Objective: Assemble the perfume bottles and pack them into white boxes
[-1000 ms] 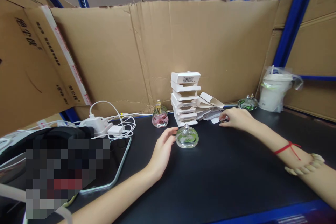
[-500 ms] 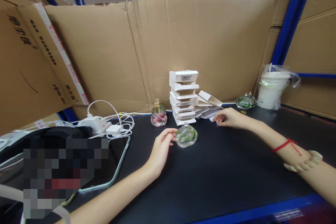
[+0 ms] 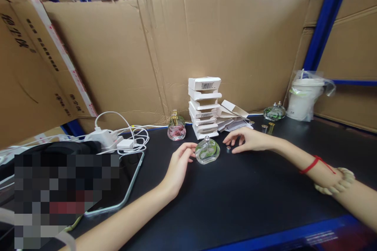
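A clear oval glass perfume bottle (image 3: 207, 151) with green showing in it stands upright on the black tabletop, a small nozzle at its top. My left hand (image 3: 180, 164) is at the bottle's left side, fingertips against the glass and fingers loosely apart, not wrapped round it. To the right of the bottle, my right hand (image 3: 250, 140) is open, thumb and fingers spread about a small silver cap-like piece (image 3: 228, 149). That piece rests on the table. Behind the right wrist stand a silver cap (image 3: 264, 128) and a gold cap (image 3: 271, 128).
A stack of white boxes (image 3: 205, 108) stands behind the bottle, with flattened white cartons (image 3: 234, 115) beside it. Pink perfume bottles (image 3: 176, 129) are left, green ones (image 3: 274, 112) right, near a bagged cup (image 3: 304, 100). White cables (image 3: 138, 135) and a tablet (image 3: 129, 180) lie left.
My right hand has come left and nearer from beside the cartons, and its fingers have spread. The small silver piece now shows on the table. My left hand stays at the bottle.
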A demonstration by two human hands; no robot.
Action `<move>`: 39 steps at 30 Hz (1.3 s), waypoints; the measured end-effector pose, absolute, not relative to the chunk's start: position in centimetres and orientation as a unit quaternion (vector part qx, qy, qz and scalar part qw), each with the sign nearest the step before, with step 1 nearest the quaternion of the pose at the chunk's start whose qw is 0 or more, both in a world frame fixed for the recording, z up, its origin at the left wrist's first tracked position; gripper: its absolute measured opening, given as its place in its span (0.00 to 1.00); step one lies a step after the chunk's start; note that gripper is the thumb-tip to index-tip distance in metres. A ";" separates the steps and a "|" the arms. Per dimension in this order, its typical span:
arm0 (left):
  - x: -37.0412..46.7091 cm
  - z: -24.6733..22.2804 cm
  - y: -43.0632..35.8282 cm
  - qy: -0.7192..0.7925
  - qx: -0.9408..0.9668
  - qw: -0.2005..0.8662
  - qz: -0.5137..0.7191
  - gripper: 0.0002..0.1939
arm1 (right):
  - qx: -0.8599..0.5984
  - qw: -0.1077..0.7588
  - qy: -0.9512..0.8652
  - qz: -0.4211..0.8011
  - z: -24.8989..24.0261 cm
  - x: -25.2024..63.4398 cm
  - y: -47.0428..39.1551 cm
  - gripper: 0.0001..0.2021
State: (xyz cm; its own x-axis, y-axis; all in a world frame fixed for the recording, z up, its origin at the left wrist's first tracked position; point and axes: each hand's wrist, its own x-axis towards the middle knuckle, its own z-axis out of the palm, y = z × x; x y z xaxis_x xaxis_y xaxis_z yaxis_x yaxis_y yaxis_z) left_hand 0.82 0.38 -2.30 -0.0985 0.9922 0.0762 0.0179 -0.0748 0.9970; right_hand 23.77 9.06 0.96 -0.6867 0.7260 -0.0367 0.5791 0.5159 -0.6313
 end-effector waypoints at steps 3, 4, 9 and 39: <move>1.0 -2.2 0.3 0.511 0.510 0.447 0.528 0.15 | -0.372 0.116 -0.862 0.322 0.8 23.7 9.2 0.19; 1.1 -2.2 0.2 0.512 0.516 0.443 0.525 0.16 | -0.369 0.117 -0.864 0.322 0.7 23.6 9.2 0.19; 1.4 -2.5 0.4 0.504 0.565 0.419 0.502 0.20 | -0.349 0.118 -0.876 0.311 0.2 23.1 8.9 0.16; 1.3 -2.4 0.3 0.434 0.611 0.496 0.438 0.18 | -0.378 0.448 -0.619 0.522 0.7 19.2 5.5 0.20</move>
